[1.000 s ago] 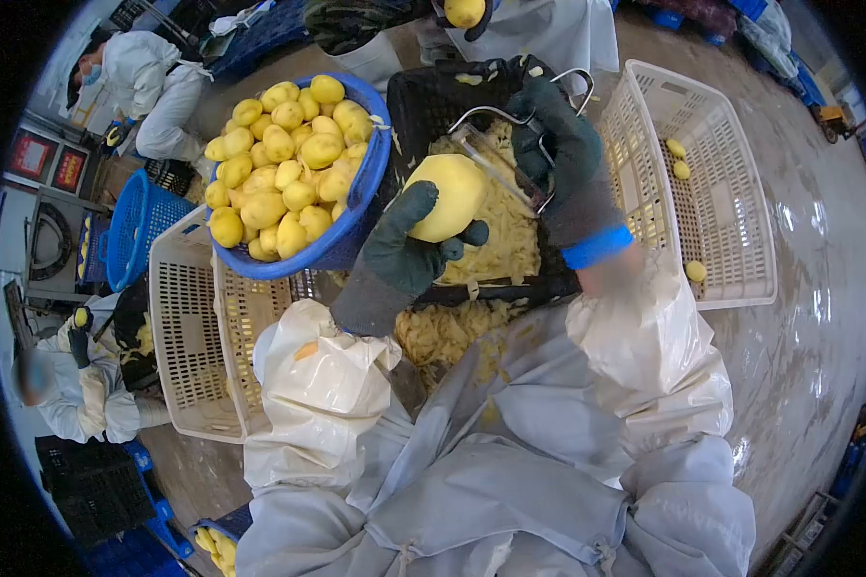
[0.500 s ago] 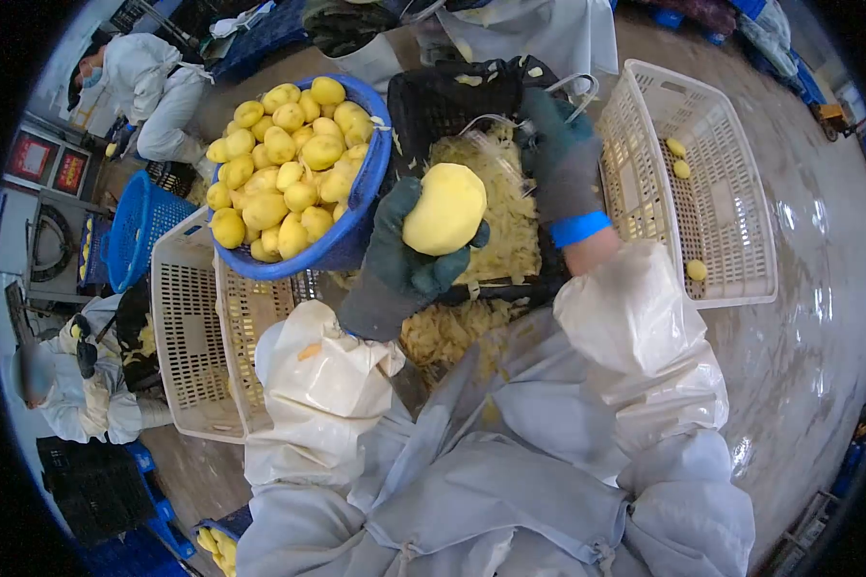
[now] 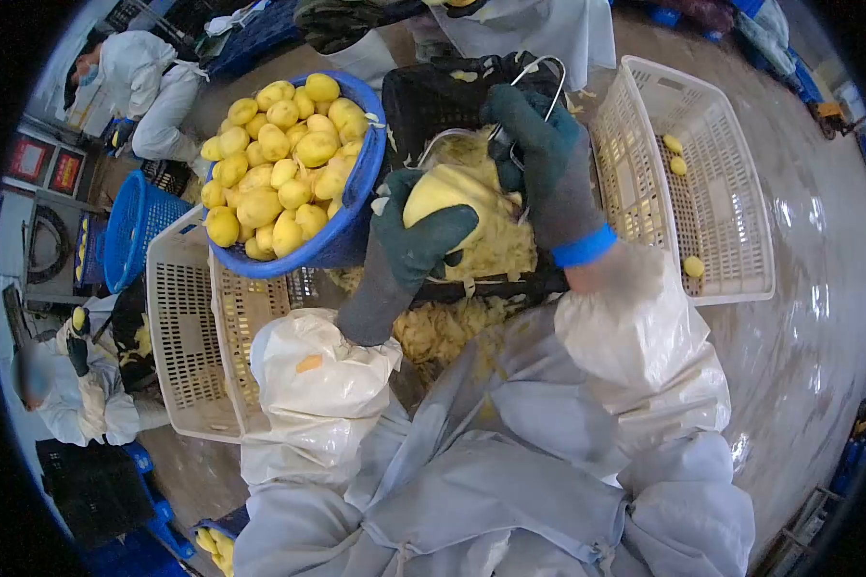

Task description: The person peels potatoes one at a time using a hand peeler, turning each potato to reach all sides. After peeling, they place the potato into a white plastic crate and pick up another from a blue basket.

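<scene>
My left hand, in a dark green and grey glove, grips a large peeled yellow potato with the fingers wrapped round it. To its right, my right hand, gloved alike with a blue band at the wrist, is closed on a wire-framed metal peeler. The peeler's far end lies close to the potato; whether it touches cannot be made out. Beneath both hands, a black crate holds a heap of pale peelings. More peelings lie nearer my apron.
A blue basket piled with yellow potatoes stands at left, by white crates. At right, a white crate holds a few potatoes. Two people in pale workwear are at far left; another person's apron shows ahead.
The potato has turned in my left hand, whose fingers now lie over its near side. My right hand has shifted slightly left and the peeler has swung round towards the potato.
</scene>
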Tool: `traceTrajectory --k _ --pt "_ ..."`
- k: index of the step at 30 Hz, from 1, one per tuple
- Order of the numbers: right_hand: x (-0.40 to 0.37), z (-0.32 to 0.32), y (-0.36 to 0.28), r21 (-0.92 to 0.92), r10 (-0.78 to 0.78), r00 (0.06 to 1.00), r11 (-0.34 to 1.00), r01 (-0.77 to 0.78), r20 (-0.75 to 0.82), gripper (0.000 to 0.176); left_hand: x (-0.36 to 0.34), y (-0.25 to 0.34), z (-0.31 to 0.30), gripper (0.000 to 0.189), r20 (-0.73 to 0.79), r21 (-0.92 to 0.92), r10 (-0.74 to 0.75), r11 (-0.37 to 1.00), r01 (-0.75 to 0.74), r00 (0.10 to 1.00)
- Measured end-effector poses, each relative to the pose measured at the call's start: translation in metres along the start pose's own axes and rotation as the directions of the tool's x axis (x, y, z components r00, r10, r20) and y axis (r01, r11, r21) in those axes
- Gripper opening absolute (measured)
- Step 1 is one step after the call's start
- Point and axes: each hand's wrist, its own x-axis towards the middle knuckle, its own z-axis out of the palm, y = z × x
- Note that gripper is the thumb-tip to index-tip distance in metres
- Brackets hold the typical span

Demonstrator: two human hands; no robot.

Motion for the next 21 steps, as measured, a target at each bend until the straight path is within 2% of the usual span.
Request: traceTrajectory --k 1,3,4,5,7,8,9,10,11,12,13,15,16,17,18,19,20,21 --pt "0.012 -0.011 0.015 0.003 0.001 1.0 1.0 -0.001 -0.005 0.023 -0.001 0.001 0.001 0.051 0.004 0.004 -0.003 1.0 0.003 1.0" --pt "0.03 -0.013 0.009 0.018 -0.086 0.97 0.996 0.093 -0.228 0.024 -0.004 0.01 0.007 0.053 -0.093 0.072 0.073 0.995 -0.066 0.993" --pt "0.027 -0.02 0.008 0.257 0.082 0.986 0.966 -0.042 -0.146 0.024 -0.003 0.01 0.005 0.055 -0.068 0.161 0.187 0.971 -0.175 0.98" --pt "0.019 -0.013 -0.001 0.252 0.082 0.987 0.967 -0.045 -0.135 0.024 -0.001 0.01 0.004 0.055 -0.078 0.156 0.191 0.972 -0.178 0.978" --pt "0.0 -0.005 -0.011 0.098 0.106 0.993 0.989 -0.11 0.042 0.023 0.0 0.008 0.002 0.059 -0.012 0.343 0.256 0.909 -0.237 0.967" --pt "-0.007 -0.002 -0.015 0.122 0.175 0.983 0.976 -0.181 0.057 0.022 -0.004 0.013 0.004 0.061 -0.005 0.398 0.187 0.901 -0.169 0.982" --pt "0.002 -0.009 -0.002 0.128 0.176 0.983 0.975 -0.181 0.05 0.022 -0.005 0.011 0.006 0.061 0.002 0.402 0.182 0.9 -0.167 0.983" --pt "0.021 -0.019 0.021 0.06 0.05 0.993 0.997 -0.044 -0.111 0.022 -0.005 0.009 0.009 0.061 -0.008 0.489 0.307 0.831 -0.264 0.952" --pt "0.028 -0.015 0.014 -0.027 -0.09 0.962 0.996 0.086 -0.257 0.022 -0.004 0.009 0.009 0.061 -0.007 0.572 0.432 0.741 -0.351 0.902" --pt "0.027 -0.018 0.006 0.365 0.18 0.977 0.922 -0.129 -0.111 0.023 -0.001 0.01 0.007 0.061 -0.004 0.575 0.439 0.736 -0.357 0.898" --pt "0.023 -0.018 0.002 0.358 0.177 0.979 0.925 -0.131 -0.099 0.023 0.001 0.008 0.006 0.059 0.007 0.594 0.477 0.705 -0.388 0.879" --pt "0.0 -0.003 -0.017 0.118 0.179 0.984 0.976 -0.181 0.026 0.021 -0.002 0.002 0.007 0.057 0.006 0.609 0.498 0.686 -0.398 0.867" --pt "-0.001 -0.005 -0.007 0.098 0.126 0.989 0.986 -0.134 0.083 0.019 0.0 0.004 0.005 0.054 0.045 0.562 0.443 0.73 -0.389 0.895" --pt "0.006 -0.009 0.007 0.103 0.128 0.989 0.985 -0.135 0.073 0.019 0.001 0.005 0.004 0.05 0.089 0.517 0.393 0.767 -0.38 0.915" --pt "0.017 -0.013 0.017 0.166 0.112 0.989 0.981 -0.095 -0.093 0.02 -0.004 0.005 0.005 0.043 -0.031 0.12 0.063 0.991 -0.059 0.998" --pt "0.026 -0.02 0.025 0.224 0.1 0.961 0.974 -0.042 -0.256 0.021 -0.004 0.006 0.003 0.043 -0.027 0.124 0.07 0.99 -0.066 0.997" --pt "0.028 -0.025 0.02 0.339 0.14 0.987 0.935 -0.106 -0.078 0.022 -0.001 0.005 -0.001 0.041 -0.008 -0.058 -0.043 0.997 0.043 0.999" --pt "0.02 -0.015 0.005 0.332 0.135 0.989 0.937 -0.106 -0.066 0.022 0.0 0.002 -0.004 0.041 0.025 -0.245 -0.15 0.958 0.151 0.988"
